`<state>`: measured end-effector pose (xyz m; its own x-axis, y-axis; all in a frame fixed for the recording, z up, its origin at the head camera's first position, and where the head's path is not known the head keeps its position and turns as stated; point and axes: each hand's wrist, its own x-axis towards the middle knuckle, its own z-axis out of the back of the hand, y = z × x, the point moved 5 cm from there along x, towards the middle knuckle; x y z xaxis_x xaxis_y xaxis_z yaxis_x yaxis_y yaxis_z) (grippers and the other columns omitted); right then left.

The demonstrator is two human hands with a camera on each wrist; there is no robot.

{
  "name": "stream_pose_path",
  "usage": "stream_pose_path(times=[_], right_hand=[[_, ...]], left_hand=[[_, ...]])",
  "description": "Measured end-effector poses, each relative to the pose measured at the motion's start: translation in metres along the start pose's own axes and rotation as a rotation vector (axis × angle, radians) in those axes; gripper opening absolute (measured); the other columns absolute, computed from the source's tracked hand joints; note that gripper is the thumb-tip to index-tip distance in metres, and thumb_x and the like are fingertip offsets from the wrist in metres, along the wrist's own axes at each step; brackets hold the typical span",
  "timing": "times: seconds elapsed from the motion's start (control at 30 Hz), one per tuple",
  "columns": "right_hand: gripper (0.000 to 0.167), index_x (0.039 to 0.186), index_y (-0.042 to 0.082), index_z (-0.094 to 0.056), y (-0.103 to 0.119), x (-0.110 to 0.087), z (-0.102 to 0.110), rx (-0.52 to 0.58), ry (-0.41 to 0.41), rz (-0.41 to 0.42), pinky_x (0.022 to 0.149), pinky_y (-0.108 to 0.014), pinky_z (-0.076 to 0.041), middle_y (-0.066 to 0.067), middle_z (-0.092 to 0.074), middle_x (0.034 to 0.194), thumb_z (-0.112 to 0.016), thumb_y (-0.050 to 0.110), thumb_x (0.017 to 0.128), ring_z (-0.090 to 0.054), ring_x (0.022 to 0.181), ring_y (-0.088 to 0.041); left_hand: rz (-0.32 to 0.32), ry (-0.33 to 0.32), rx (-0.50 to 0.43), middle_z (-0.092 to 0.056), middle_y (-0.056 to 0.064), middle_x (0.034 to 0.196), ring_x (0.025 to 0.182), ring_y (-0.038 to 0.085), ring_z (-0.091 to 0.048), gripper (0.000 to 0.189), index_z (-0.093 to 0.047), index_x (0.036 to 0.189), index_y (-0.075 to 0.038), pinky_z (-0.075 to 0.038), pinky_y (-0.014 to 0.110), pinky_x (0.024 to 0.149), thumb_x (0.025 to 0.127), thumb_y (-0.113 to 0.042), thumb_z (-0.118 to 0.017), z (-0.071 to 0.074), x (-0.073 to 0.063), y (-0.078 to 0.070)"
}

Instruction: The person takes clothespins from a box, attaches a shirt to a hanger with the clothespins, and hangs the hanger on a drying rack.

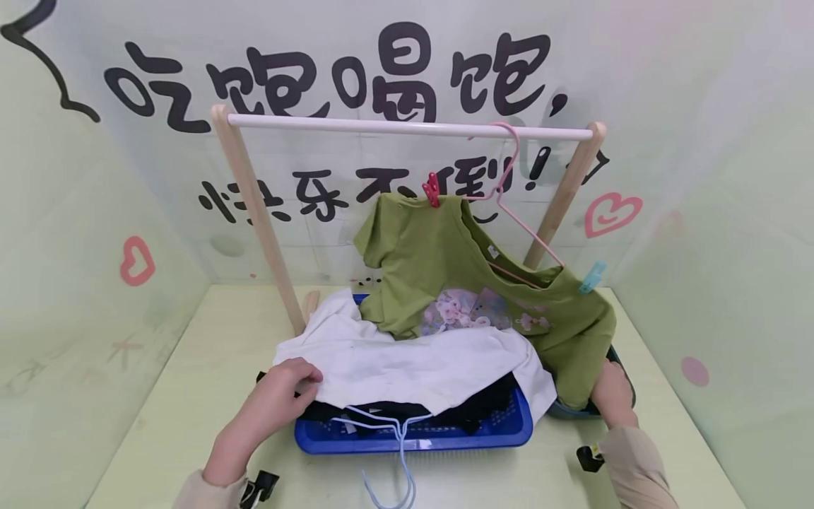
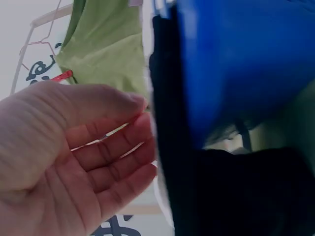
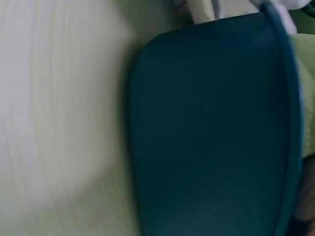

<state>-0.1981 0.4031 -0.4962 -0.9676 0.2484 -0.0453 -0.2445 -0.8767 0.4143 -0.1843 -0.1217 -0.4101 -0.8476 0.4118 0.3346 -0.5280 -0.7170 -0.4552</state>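
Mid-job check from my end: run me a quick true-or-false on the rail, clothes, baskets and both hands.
1. The pink hanger hooks over the rail. True.
2. The blue hanger also hangs on the rail. False: the blue hanger lies across the front rim of the blue basket.
3. The red clip is on the green shirt. True.
4. The left hand grips the red clip. False: the left hand is at the edge of the white garment.
5. The right hand reaches into the teal basket. True.
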Motion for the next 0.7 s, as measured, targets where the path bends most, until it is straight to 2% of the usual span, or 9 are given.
stream_pose_path(times=[0.07,0.17,0.3,0.47,0.7], right_hand=[[0.035,0.101,-0.019,-0.050,-0.002,0.000,0.000,-0.007,-0.017,-0.041,0.068,-0.059,-0.047,-0.039,-0.051,0.096,-0.028,0.007,0.094,-0.052,0.089,-0.052],[0.036,0.096,-0.020,-0.048,-0.005,-0.001,-0.001,0.007,-0.037,-0.082,0.062,-0.060,-0.047,-0.042,-0.052,0.090,-0.025,0.008,0.095,-0.054,0.082,-0.055],[0.034,0.086,-0.015,-0.051,-0.008,-0.001,-0.005,0.035,-0.059,-0.097,0.056,-0.058,-0.048,-0.042,-0.055,0.088,-0.027,0.008,0.094,-0.056,0.076,-0.056],[0.032,0.085,-0.012,-0.054,-0.010,-0.001,-0.009,0.065,-0.048,-0.093,0.059,-0.059,-0.047,-0.042,-0.055,0.093,-0.030,0.007,0.091,-0.055,0.080,-0.057],[0.037,0.094,-0.014,-0.054,-0.011,0.001,-0.013,0.092,0.005,-0.139,0.066,-0.060,-0.047,-0.042,-0.053,0.102,-0.027,0.011,0.093,-0.054,0.089,-0.057]], left_hand=[[0.006,-0.002,0.013,-0.062,-0.005,0.076,0.074,0.014,-0.058,0.017,-0.067,0.076,-0.008,-0.051,0.029,0.066,0.069,0.006,-0.073,-0.002,-0.004,0.000],[0.006,0.006,0.031,-0.061,-0.006,0.078,0.076,0.014,-0.058,0.018,-0.068,0.077,-0.009,-0.051,0.028,0.067,0.068,0.005,-0.075,-0.004,-0.007,0.000],[-0.007,0.015,0.060,-0.060,-0.007,0.079,0.078,0.014,-0.057,0.018,-0.068,0.077,-0.009,-0.051,0.028,0.067,0.066,0.004,-0.074,-0.007,-0.009,0.001],[-0.048,0.005,0.107,-0.059,-0.006,0.079,0.078,0.014,-0.056,0.018,-0.068,0.075,-0.009,-0.050,0.028,0.065,0.065,0.004,-0.074,-0.010,-0.010,0.001],[-0.119,-0.040,0.188,-0.056,-0.005,0.077,0.072,0.014,-0.052,0.021,-0.065,0.073,-0.009,-0.046,0.026,0.058,0.062,0.007,-0.071,-0.009,-0.011,0.000]])
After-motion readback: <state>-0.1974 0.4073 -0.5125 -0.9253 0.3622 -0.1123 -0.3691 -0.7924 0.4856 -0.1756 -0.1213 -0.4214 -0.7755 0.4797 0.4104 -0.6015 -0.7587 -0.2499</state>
